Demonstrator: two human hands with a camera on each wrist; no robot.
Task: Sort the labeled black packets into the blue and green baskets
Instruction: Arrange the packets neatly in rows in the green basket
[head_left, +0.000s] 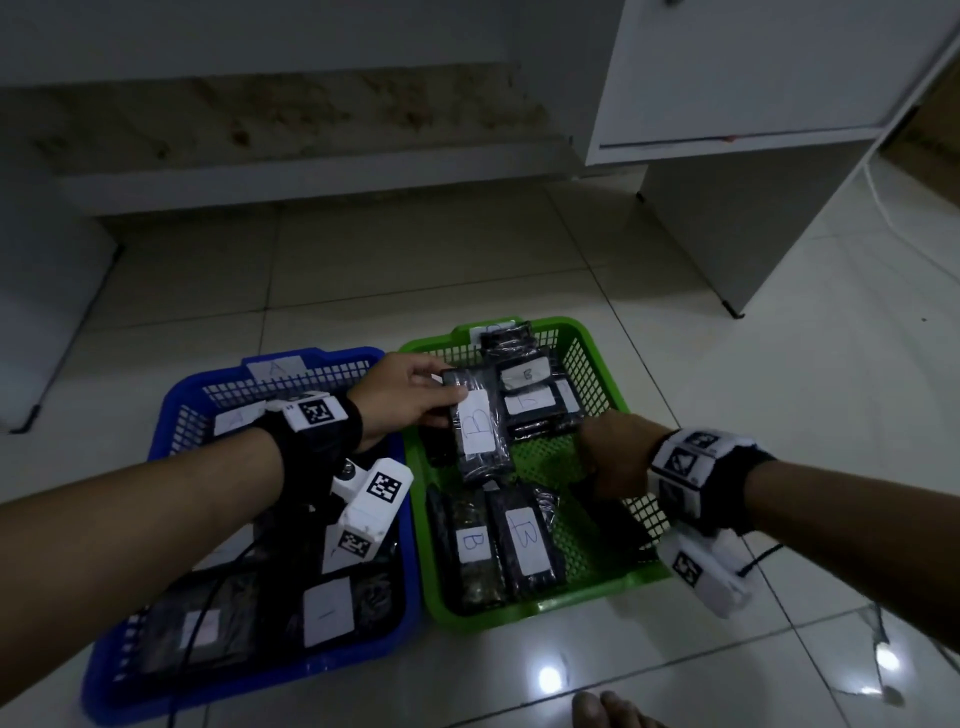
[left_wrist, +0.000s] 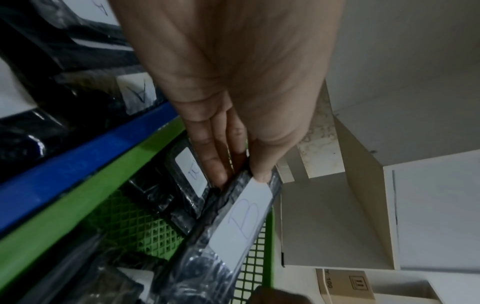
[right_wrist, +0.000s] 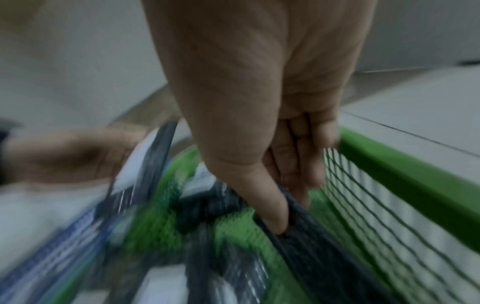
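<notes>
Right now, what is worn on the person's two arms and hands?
Both forearms are bare, with no sleeves or gloves. Each wrist has a black strap: the left wrist band and the right wrist band carry white blocks printed with black-and-white square markers. A white camera housing hangs below each, trailing a thin black cable.

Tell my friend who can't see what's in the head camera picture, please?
The left hand pinches a black packet labeled B over the green basket, which holds more B packets. The right hand reaches inside the same basket near its right wall. A blue basket tagged A sits beside it on the white tiled floor.
</notes>
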